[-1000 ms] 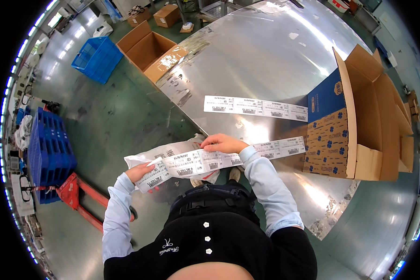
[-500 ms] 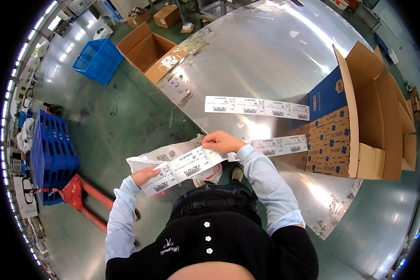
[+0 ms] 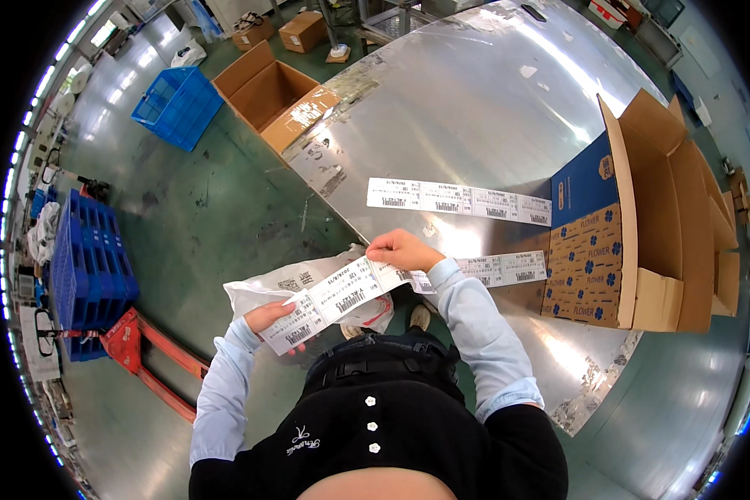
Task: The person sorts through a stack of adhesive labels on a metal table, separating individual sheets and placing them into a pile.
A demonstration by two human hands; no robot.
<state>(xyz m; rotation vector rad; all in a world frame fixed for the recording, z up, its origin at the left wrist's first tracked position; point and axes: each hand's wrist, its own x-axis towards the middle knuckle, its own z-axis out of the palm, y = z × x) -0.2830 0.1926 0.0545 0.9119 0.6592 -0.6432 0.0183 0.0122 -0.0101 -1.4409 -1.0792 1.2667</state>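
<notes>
Lower centre of frame: my left fingers (image 3: 282, 310) gripped the lower-left end of a printed white label strip (image 3: 342, 297), thumb on top. Near frame centre, my right fingers (image 3: 382, 245) pinched its upper edge. The strip slanted above a white bag (image 3: 250, 293). Right of centre, another strip (image 3: 458, 202) lay on the table (image 3: 475, 108), reaching a blue-and-brown carton (image 3: 587, 267).
</notes>
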